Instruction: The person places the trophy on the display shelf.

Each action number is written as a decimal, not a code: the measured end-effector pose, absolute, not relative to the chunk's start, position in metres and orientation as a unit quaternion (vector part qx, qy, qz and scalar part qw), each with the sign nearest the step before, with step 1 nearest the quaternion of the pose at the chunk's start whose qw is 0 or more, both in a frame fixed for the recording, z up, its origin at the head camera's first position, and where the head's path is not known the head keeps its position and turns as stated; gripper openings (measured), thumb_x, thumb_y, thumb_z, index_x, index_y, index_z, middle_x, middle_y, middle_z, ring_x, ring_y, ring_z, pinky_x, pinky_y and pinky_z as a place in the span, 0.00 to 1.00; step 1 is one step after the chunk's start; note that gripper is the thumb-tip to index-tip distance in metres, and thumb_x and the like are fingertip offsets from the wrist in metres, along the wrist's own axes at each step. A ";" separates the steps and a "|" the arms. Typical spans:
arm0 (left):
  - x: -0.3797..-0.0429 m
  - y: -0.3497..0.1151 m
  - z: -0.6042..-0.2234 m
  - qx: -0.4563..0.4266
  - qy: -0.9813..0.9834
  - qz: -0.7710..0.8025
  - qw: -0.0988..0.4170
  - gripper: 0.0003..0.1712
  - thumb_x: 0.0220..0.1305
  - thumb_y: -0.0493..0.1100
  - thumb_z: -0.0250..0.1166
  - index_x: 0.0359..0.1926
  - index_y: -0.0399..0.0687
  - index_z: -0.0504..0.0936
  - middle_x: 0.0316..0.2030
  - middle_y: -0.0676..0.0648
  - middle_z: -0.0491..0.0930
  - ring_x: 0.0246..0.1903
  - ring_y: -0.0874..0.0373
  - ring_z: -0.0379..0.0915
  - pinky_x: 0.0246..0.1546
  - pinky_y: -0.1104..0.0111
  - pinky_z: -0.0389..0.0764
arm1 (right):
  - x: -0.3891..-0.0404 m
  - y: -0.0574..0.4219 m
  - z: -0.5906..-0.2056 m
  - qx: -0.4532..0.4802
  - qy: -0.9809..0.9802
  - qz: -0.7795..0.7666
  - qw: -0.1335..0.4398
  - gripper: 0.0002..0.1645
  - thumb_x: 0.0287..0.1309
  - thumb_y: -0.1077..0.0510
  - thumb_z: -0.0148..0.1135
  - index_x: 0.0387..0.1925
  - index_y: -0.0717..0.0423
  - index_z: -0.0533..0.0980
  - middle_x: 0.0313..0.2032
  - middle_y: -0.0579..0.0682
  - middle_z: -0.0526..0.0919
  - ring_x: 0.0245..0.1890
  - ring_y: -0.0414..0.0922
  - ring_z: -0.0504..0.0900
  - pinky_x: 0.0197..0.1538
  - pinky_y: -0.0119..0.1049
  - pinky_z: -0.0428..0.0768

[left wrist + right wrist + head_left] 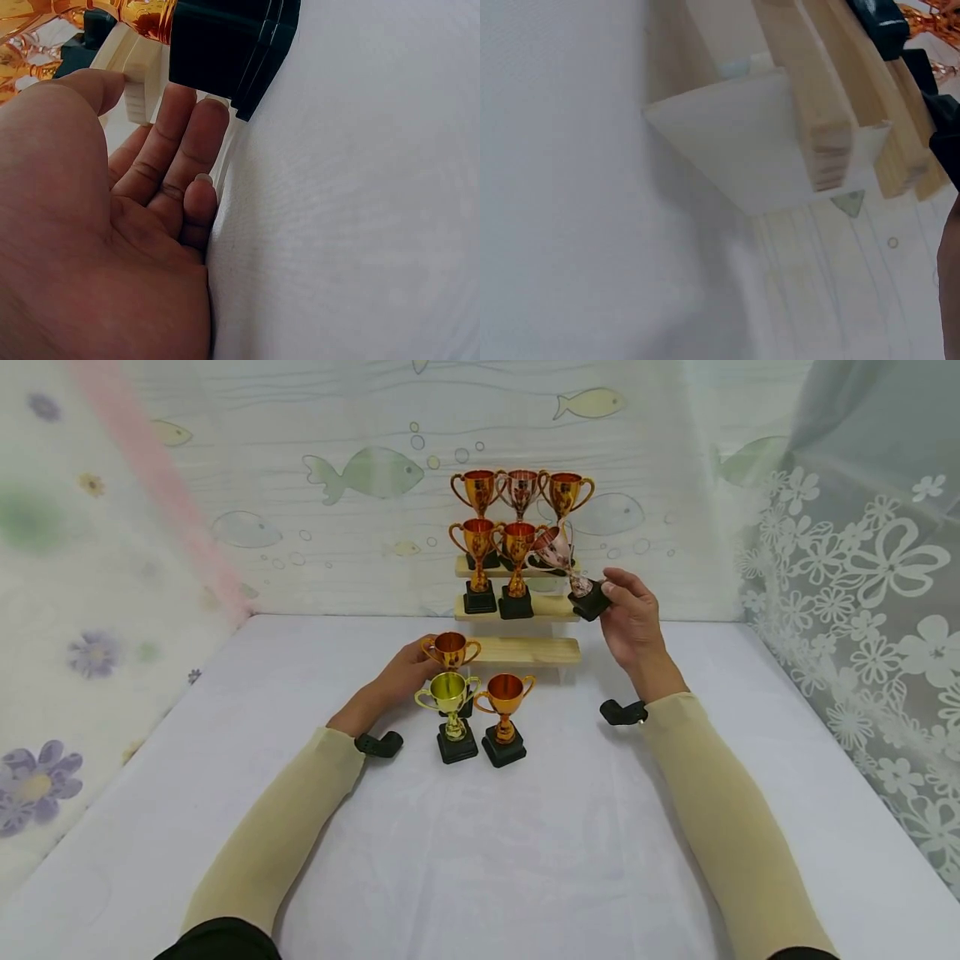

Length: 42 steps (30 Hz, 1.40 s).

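Note:
My right hand pinches the black base of a rose-gold trophy cup, which leans to the left over the right end of the middle step of a wooden display stand. In the right wrist view a dark base shows at the edge, with only a sliver of the hand. My left hand is at the left end of the lowest step, fingers loosely bent. The left wrist view has its thumb by the step's end and its fingertips beside the black base of a gold trophy cup.
Two gold cups stand on the middle step, and three cups on the top one. In front of the stand, a yellow-gold cup and an orange-gold cup stand on the white cloth. A fish-print curtain hangs behind.

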State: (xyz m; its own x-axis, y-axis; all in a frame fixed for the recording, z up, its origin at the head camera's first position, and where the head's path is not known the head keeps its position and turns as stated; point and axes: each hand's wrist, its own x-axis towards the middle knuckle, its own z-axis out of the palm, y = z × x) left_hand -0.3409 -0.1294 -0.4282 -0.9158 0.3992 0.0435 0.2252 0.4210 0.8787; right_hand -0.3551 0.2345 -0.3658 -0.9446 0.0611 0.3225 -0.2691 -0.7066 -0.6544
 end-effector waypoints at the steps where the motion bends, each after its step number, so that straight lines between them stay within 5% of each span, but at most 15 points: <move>1: -0.341 -0.130 -0.428 0.189 0.838 0.505 0.085 0.28 0.74 0.46 0.52 0.72 0.47 0.65 0.62 0.45 0.74 0.54 0.48 0.71 0.54 0.55 0.73 | -0.356 0.233 -0.367 0.138 -0.369 0.914 0.092 0.12 0.60 0.76 0.59 0.41 0.64 0.83 0.42 0.55 0.75 0.48 0.49 0.72 0.55 0.38 0.74; 13: -0.341 -0.129 -0.427 0.185 0.840 0.503 0.082 0.29 0.74 0.47 0.53 0.72 0.47 0.65 0.62 0.45 0.74 0.55 0.47 0.71 0.53 0.55 0.75 | -0.358 0.229 -0.379 0.188 -0.377 0.903 0.084 0.20 0.58 0.81 0.55 0.51 0.69 0.80 0.37 0.53 0.77 0.41 0.46 0.77 0.50 0.34 0.77; 23: -0.338 -0.129 -0.424 0.176 0.842 0.502 0.093 0.29 0.75 0.45 0.52 0.73 0.46 0.63 0.64 0.42 0.73 0.55 0.46 0.70 0.55 0.52 0.73 | -0.355 0.227 -0.382 0.214 -0.436 0.872 0.065 0.23 0.56 0.82 0.56 0.52 0.69 0.80 0.51 0.57 0.76 0.52 0.48 0.75 0.56 0.33 0.76; 36: -0.339 -0.129 -0.428 0.183 0.842 0.501 0.080 0.26 0.74 0.48 0.53 0.70 0.47 0.67 0.59 0.44 0.77 0.58 0.48 0.73 0.57 0.52 0.74 | -0.357 0.225 -0.383 0.188 -0.578 0.786 0.109 0.25 0.55 0.78 0.62 0.55 0.64 0.77 0.51 0.52 0.80 0.50 0.47 0.77 0.50 0.31 0.79; 42: -0.340 -0.129 -0.430 0.188 0.831 0.517 0.084 0.25 0.74 0.47 0.54 0.68 0.46 0.69 0.59 0.44 0.78 0.58 0.49 0.73 0.61 0.52 0.72 | -0.353 0.223 -0.380 0.137 -0.674 0.715 0.124 0.24 0.56 0.67 0.70 0.56 0.55 0.79 0.53 0.49 0.80 0.53 0.48 0.76 0.49 0.30 0.78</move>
